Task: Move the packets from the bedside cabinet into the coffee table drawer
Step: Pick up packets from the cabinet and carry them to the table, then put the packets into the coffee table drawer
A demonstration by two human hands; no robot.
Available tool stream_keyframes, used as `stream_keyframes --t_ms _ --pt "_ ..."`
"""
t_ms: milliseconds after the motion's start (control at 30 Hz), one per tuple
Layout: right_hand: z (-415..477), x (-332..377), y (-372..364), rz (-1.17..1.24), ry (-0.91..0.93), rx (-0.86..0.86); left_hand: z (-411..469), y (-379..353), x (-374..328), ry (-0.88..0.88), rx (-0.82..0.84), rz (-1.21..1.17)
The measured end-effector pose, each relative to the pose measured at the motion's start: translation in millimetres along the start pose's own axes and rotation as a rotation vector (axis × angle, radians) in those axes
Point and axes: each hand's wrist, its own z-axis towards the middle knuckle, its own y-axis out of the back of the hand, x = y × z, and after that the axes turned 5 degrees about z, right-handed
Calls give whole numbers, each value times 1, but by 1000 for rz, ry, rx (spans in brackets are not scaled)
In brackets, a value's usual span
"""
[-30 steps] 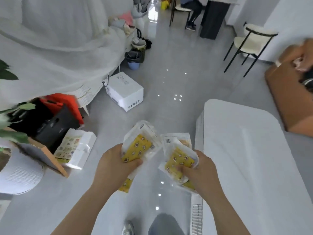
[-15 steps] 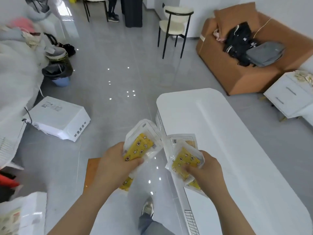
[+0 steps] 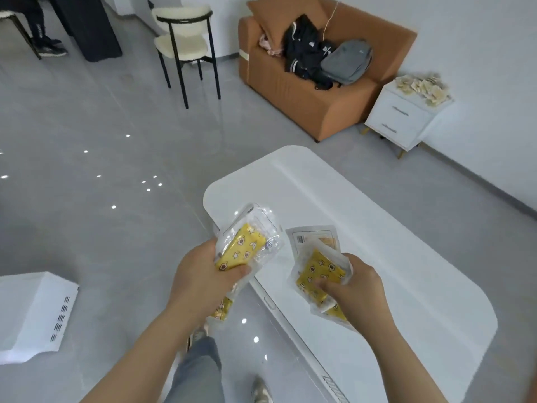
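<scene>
Clear plastic packets with yellow star-printed contents [image 3: 245, 248] are gripped by the left hand [image 3: 203, 276] over the edge of a glossy white coffee table [image 3: 377, 228]. The right hand [image 3: 356, 290] grasps a second bundle [image 3: 318, 270]. On the grey tiled floor [image 3: 101, 135] beyond the table stand an orange sofa [image 3: 305, 94] and a white bedside cabinet [image 3: 402, 120] heaped with more packets [image 3: 421, 87].

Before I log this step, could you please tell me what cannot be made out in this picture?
All in the head view:
Left-hand packets and right-hand packets: overlapped, partly covered by the left hand and right hand; count unclear.
Loose packets on the bedside cabinet: too small and blurred to count.
Drawer of the coffee table: seen from above, so its inside is hidden.
</scene>
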Motion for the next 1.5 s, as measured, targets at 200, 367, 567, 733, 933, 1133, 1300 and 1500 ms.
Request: stream_keyframes --t_ms 200,367,567,733,933,1133,1300,1500 --pt "17 16 -23 55 -161 -213 94 4 -9 -178 216 102" --pt "16 35 -53 122 -307 -352 157 9 -14 -313 377 197" --pt "17 33 -84 176 -415 -489 195 -5 -1 -400 529 253" --pt "22 7 -94 174 -449 -536 204 -38 17 -403 583 253" --pt "36 -55 -107 157 -444 -548 212 -95 54 -413 592 283" --pt "60 -131 -129 188 -439 -568 230 -159 105 -422 597 311" --pt "96 -203 -153 189 -432 -610 252 -221 148 -401 609 306" --pt "153 -280 -179 217 -385 -643 286 -298 187 -383 631 249"
